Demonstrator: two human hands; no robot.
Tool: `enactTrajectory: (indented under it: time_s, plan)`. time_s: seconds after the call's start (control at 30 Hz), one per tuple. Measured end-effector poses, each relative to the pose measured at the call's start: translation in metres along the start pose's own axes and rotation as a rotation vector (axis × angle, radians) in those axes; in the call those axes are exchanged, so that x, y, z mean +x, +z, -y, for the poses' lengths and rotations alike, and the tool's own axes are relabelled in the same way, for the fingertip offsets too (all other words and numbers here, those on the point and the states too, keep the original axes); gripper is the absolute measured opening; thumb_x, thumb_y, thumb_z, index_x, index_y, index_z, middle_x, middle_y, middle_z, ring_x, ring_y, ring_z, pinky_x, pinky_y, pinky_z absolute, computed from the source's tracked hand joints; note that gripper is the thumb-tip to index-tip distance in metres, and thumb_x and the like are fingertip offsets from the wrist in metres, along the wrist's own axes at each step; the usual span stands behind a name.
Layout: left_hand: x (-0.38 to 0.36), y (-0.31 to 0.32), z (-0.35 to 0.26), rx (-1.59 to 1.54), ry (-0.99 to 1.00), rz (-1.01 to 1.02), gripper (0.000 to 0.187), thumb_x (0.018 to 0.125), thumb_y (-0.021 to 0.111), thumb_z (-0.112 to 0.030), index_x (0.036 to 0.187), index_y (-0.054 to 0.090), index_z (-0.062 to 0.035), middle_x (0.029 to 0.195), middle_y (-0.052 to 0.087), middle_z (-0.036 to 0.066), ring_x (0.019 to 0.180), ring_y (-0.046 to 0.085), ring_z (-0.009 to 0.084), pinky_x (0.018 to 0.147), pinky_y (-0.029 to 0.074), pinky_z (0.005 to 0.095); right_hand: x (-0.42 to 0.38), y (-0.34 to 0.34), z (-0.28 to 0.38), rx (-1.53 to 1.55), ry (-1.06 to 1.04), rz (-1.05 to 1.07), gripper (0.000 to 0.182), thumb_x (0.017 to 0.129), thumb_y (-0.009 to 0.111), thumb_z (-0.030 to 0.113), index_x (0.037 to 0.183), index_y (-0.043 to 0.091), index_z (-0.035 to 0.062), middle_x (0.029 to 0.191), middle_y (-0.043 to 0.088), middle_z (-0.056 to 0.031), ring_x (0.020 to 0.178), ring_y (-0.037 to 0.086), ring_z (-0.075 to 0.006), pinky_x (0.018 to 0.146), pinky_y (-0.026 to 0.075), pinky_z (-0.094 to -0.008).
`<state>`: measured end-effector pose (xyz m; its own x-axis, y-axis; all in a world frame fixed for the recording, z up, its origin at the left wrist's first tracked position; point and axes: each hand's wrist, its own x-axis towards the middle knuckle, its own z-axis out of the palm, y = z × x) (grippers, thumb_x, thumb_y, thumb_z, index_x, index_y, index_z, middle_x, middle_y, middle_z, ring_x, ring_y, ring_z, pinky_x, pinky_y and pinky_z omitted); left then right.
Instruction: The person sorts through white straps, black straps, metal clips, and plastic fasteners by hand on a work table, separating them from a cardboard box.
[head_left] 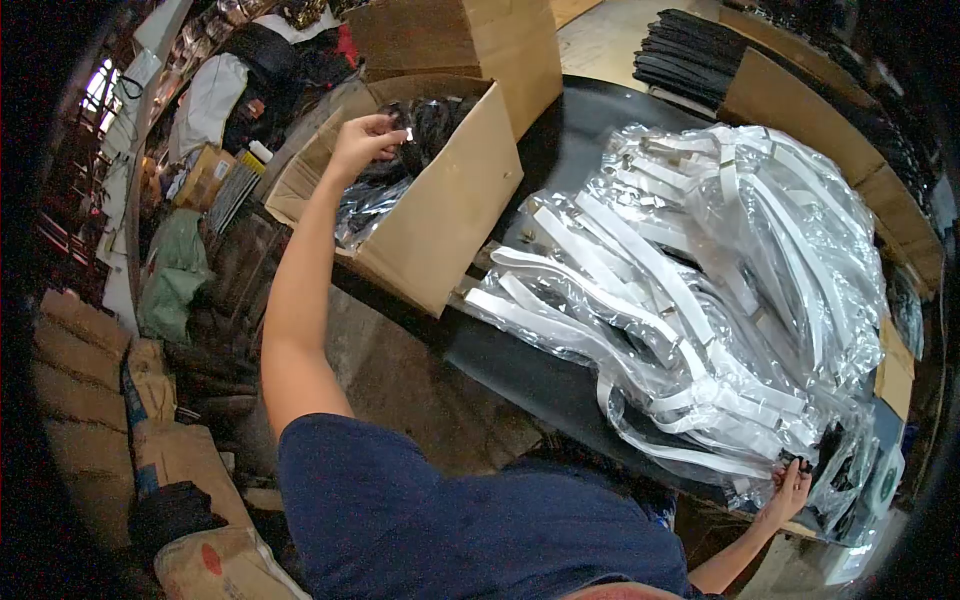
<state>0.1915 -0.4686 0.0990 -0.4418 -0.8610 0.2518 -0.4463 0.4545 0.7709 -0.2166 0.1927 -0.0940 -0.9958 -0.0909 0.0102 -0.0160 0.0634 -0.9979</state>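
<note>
My left hand (pixel 368 146) is over an open cardboard box (pixel 445 215), its fingers pinched at a small shiny bit I cannot make out. Inside the box lie black items in clear plastic (pixel 432 130). Far to the right, my right hand (pixel 790 492) has its fingers closed around a small black piece (pixel 803 464), at the near edge of a large pile. That pile is made of white straps (pixel 655 310) in clear plastic bags, spread over a black tabletop (pixel 500 362).
Behind the pile stand another cardboard box (pixel 800 130) and a stack of black strips (pixel 690 60). Folded cardboard (pixel 85 420) and a printed carton (pixel 225 565) sit at lower left. A green sack (pixel 175 270) and a white bag (pixel 208 105) are at left.
</note>
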Motion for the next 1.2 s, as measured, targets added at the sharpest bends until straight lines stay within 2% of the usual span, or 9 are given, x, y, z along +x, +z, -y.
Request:
enactTrajectory:
  time_s: [0.1, 0.2, 0.67, 0.73, 0.8, 0.93, 0.97, 1.07, 1.2]
  plan:
    - [-0.001, 0.013, 0.003, -0.066, -0.278, 0.057, 0.029, 0.077, 0.073, -0.018, 0.096, 0.065, 0.0022, 0.075, 0.061, 0.003, 0.065, 0.058, 0.0083, 0.055, 0.047, 0.023, 0.002, -0.003, -0.005, 0.003, 0.019, -0.014, 0.02, 0.087, 0.064, 0.023, 0.084, 0.052, 0.0066, 0.068, 0.054, 0.0011, 0.062, 0.051, -0.0063, 0.057, 0.042, -0.0206]
    - [0.005, 0.015, 0.033, 0.035, -0.288, 0.363, 0.028, 0.079, 0.071, -0.018, 0.096, 0.065, 0.0026, 0.078, 0.062, 0.005, 0.067, 0.058, 0.0087, 0.057, 0.047, 0.0227, 0.004, -0.003, -0.007, -0.024, 0.008, -0.028, 0.021, 0.086, 0.065, 0.023, 0.083, 0.052, 0.0067, 0.068, 0.054, 0.0011, 0.062, 0.051, -0.0062, 0.057, 0.042, -0.0204]
    - [-0.001, 0.022, 0.045, 0.299, -0.254, 0.641, 0.029, 0.069, 0.072, -0.007, 0.095, 0.066, 0.003, 0.077, 0.065, 0.004, 0.064, 0.059, 0.012, 0.06, 0.048, 0.0258, -0.005, 0.005, 0.004, -0.04, -0.028, -0.027, 0.022, 0.087, 0.063, 0.023, 0.084, 0.052, 0.0048, 0.069, 0.054, -0.0007, 0.063, 0.053, -0.0078, 0.058, 0.045, -0.0214]
    - [-0.001, 0.015, 0.036, 0.273, -0.212, 0.49, 0.018, 0.07, 0.073, -0.011, 0.081, 0.065, 0.0008, 0.069, 0.06, -0.001, 0.058, 0.053, 0.0096, 0.053, 0.043, 0.0254, -0.006, 0.005, 0.004, -0.025, -0.026, -0.046, 0.022, 0.087, 0.063, 0.023, 0.084, 0.052, 0.0046, 0.07, 0.054, -0.0009, 0.063, 0.053, -0.008, 0.058, 0.045, -0.0213]
    - [0.005, -0.001, 0.024, 0.293, -0.02, 0.269, 0.031, 0.074, 0.074, -0.023, 0.061, 0.052, -0.0054, 0.061, 0.045, -0.005, 0.056, 0.041, 0.0055, 0.051, 0.033, 0.0267, -0.003, 0.001, -0.001, -0.003, -0.019, -0.016, 0.019, 0.087, 0.063, 0.022, 0.085, 0.053, 0.0053, 0.071, 0.055, -0.0009, 0.064, 0.053, -0.0079, 0.057, 0.045, -0.0214]
    - [0.02, -0.04, -0.008, -0.078, -0.018, -0.149, 0.02, 0.081, 0.069, -0.027, 0.075, 0.061, -0.0091, 0.078, 0.061, -0.004, 0.061, 0.046, 0.0063, 0.058, 0.037, 0.0243, -0.005, 0.006, 0.015, 0.006, 0.009, 0.003, 0.016, 0.088, 0.061, 0.016, 0.089, 0.052, 0.0034, 0.078, 0.054, -0.0008, 0.068, 0.051, -0.008, 0.059, 0.042, -0.0231]
    - [0.024, -0.056, -0.021, -0.212, 0.05, -0.07, 0.018, 0.084, 0.066, -0.026, 0.089, 0.063, -0.0095, 0.097, 0.066, 0.001, 0.065, 0.05, 0.0062, 0.061, 0.039, 0.0227, 0.001, 0.001, 0.009, -0.031, -0.004, 0.062, 0.016, 0.087, 0.062, 0.016, 0.09, 0.052, 0.0033, 0.078, 0.055, -0.0011, 0.067, 0.051, -0.0079, 0.059, 0.042, -0.0229]
    - [0.02, -0.061, -0.077, -0.438, 0.137, -0.165, 0.018, 0.085, 0.065, -0.025, 0.093, 0.063, -0.0088, 0.103, 0.066, 0.006, 0.069, 0.056, 0.0052, 0.06, 0.04, 0.0224, 0.012, -0.003, 0.003, -0.107, -0.033, 0.117, 0.014, 0.087, 0.062, 0.014, 0.092, 0.055, 0.0028, 0.074, 0.057, -0.0011, 0.066, 0.051, -0.0085, 0.058, 0.041, -0.022]
    - [0.041, -0.083, -0.117, -0.197, 0.339, -0.368, 0.026, 0.083, 0.067, -0.027, 0.091, 0.063, -0.0028, 0.082, 0.067, 0.002, 0.064, 0.058, 0.0056, 0.053, 0.041, 0.024, 0.012, 0.017, 0.036, -0.023, -0.137, 0.11, 0.018, 0.087, 0.062, 0.019, 0.096, 0.058, 0.0035, 0.08, 0.056, 0.0018, 0.071, 0.048, -0.0065, 0.064, 0.037, -0.0221]
